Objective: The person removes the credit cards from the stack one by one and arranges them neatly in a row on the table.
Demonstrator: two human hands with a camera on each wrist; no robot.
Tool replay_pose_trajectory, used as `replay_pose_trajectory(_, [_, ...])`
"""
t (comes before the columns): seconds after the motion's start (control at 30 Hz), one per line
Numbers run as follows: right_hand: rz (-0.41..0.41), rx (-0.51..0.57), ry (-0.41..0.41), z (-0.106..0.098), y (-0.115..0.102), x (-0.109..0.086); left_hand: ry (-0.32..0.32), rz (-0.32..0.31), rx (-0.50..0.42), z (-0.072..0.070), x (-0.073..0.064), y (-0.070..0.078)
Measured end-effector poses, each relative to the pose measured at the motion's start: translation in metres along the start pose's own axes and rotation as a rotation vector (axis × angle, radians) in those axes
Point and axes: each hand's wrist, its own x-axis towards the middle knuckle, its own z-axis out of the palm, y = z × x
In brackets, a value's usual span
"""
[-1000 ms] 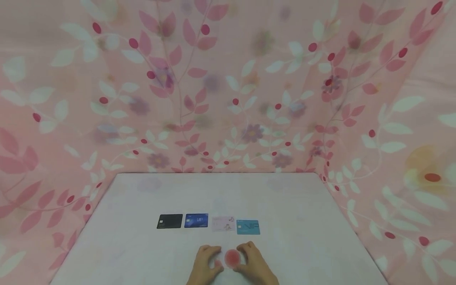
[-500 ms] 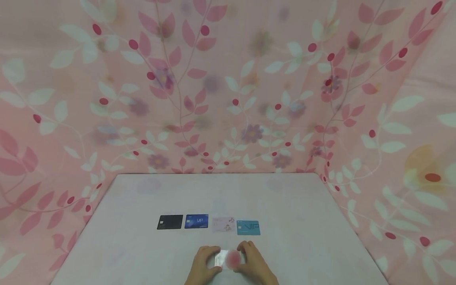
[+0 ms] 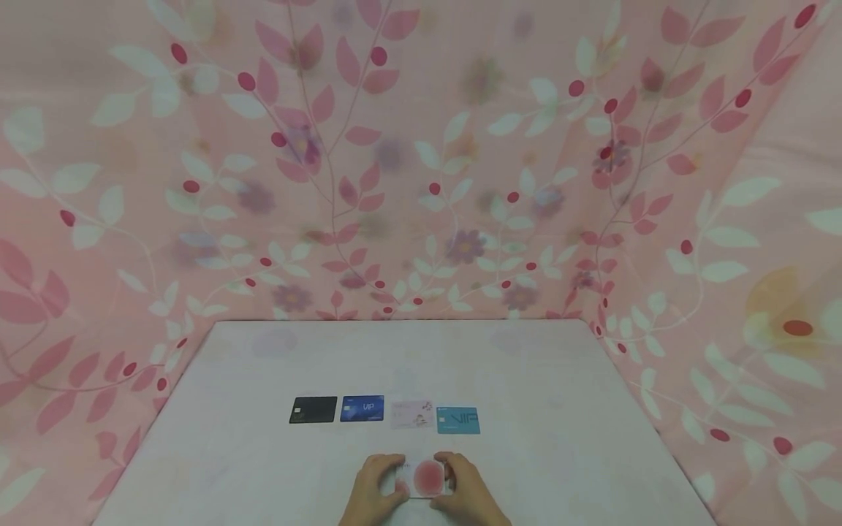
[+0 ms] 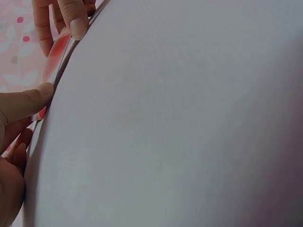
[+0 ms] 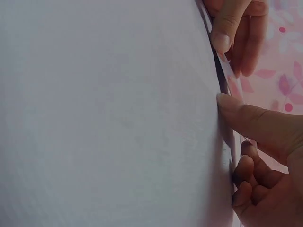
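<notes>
Near the front of the white table, my left hand (image 3: pixel 376 486) and right hand (image 3: pixel 463 489) hold a pale card with a large red circle (image 3: pixel 429 478) between them. My left thumb and fingers pinch its left end; the right thumb and fingers pinch the right end. From the left wrist, the card (image 4: pixel 57 53) shows almost edge-on, close to the table surface. The right wrist view likewise gives only a thin slanted strip of the card (image 5: pixel 234 87). Fingertips cover both its ends.
Beyond the hands lies a row of cards: a black card (image 3: pixel 313 410), a blue VIP card (image 3: pixel 362 408), a pale pink patterned card (image 3: pixel 412 414) and a teal VIP card (image 3: pixel 458 420). Pink floral cloth (image 3: pixel 408 183) rises behind and beside the white table (image 3: pixel 559 438).
The held card has tilted: glare that whitened its left part half a second ago is gone, and its print shows. Both hands have shifted very slightly. The row of cards stays put.
</notes>
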Motion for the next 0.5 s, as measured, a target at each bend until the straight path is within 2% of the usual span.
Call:
replay_pose_trajectory(0.2, [-0.089,-0.031,0.033,0.001,0.006,-0.002,-0.116,-0.086,-0.025,-0.006,0.001,0.004])
replay_pose_trajectory(0.3, [-0.103,-0.034,0.041,0.003,0.01,-0.001,-0.124,-0.096,-0.034,-0.008,0.001,0.006])
replay_pose_trajectory(0.4, [-0.123,-0.024,0.051,0.005,0.014,0.0,-0.087,-0.073,-0.028,-0.006,0.0,0.006])
replay_pose_trajectory(0.5, [-0.156,-0.002,0.066,0.005,0.017,0.0,-0.018,-0.019,-0.004,-0.003,-0.002,0.005])
